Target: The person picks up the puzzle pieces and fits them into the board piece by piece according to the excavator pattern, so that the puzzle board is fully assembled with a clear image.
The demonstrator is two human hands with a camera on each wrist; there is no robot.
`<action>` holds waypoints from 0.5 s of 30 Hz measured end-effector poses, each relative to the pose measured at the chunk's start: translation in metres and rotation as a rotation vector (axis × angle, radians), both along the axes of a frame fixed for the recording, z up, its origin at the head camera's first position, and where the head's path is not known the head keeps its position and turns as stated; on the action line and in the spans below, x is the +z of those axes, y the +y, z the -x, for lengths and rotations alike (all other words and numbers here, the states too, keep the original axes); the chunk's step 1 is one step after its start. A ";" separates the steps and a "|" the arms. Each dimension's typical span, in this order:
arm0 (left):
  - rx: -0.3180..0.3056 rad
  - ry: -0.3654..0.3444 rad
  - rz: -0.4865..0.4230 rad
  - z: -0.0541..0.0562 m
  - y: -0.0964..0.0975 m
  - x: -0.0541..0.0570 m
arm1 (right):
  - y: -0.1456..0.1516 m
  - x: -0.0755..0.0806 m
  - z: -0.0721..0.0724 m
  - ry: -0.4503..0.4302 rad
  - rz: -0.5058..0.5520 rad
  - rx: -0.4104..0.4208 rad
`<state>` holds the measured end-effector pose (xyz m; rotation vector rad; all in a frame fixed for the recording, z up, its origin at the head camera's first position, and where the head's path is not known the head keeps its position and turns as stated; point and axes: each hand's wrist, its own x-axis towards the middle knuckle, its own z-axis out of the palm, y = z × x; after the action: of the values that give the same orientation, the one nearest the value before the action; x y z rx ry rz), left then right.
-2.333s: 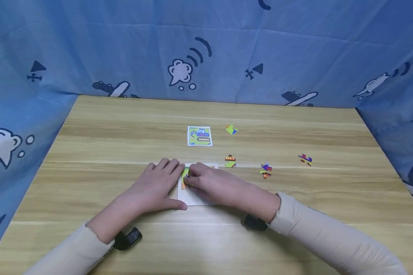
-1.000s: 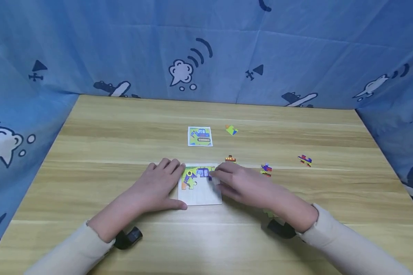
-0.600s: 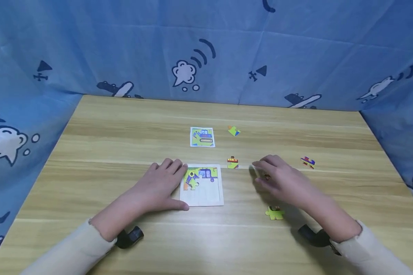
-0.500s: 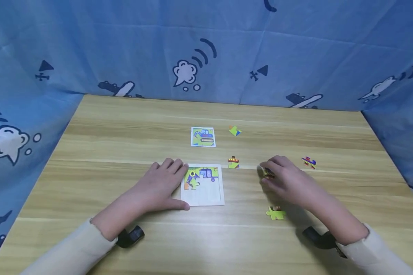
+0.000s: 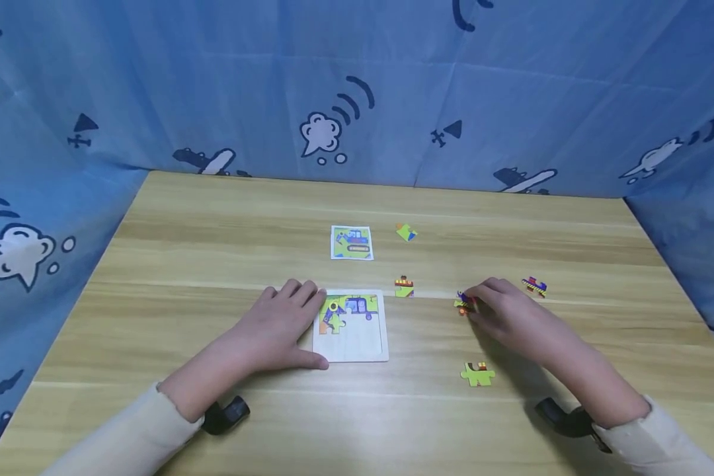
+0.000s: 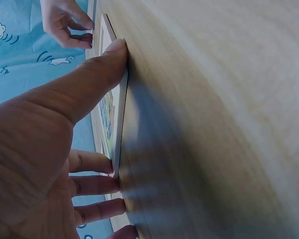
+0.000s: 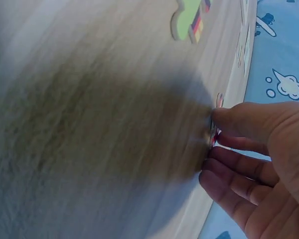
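My left hand [image 5: 276, 324] rests at the left edge of a white puzzle board [image 5: 357, 347], fingers spread and thumb at its near corner. Across the board's upper part lie fitted pieces [image 5: 357, 305] of a blue digger picture; its lower part shows bare white. To the right, my right hand [image 5: 502, 307] pinches a small blue, red and yellow puzzle piece [image 5: 462, 303] by its right side, low at the table. In the right wrist view that piece [image 7: 214, 137] is mostly hidden behind the thumb and fingers.
A digger picture card [image 5: 352, 243] lies behind the board. Loose puzzle pieces are scattered about: a green one with blue [image 5: 406, 232], a striped one [image 5: 404, 286], a purple one [image 5: 534, 286] and a green one [image 5: 478, 374]. A blue curtain [image 5: 381, 125] hangs behind the table [image 5: 244, 231].
My right hand has left the board, where more digger pieces now show, and moved right to the small blue and red puzzle piece. The left hand stays at the board's edge.
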<state>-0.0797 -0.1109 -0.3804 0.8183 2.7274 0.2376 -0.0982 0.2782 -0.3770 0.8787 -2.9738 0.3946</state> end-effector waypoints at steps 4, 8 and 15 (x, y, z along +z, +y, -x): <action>0.002 0.008 0.000 0.000 0.001 0.000 | 0.001 -0.002 0.001 0.021 0.023 0.005; 0.005 0.000 -0.008 -0.001 0.002 -0.001 | 0.000 -0.002 0.001 0.021 0.022 -0.006; 0.001 0.010 -0.012 -0.002 0.001 0.000 | 0.000 -0.003 -0.001 0.033 0.020 -0.003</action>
<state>-0.0772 -0.1096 -0.3808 0.8236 2.7387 0.2511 -0.0977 0.2786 -0.3802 0.8697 -2.9353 0.4054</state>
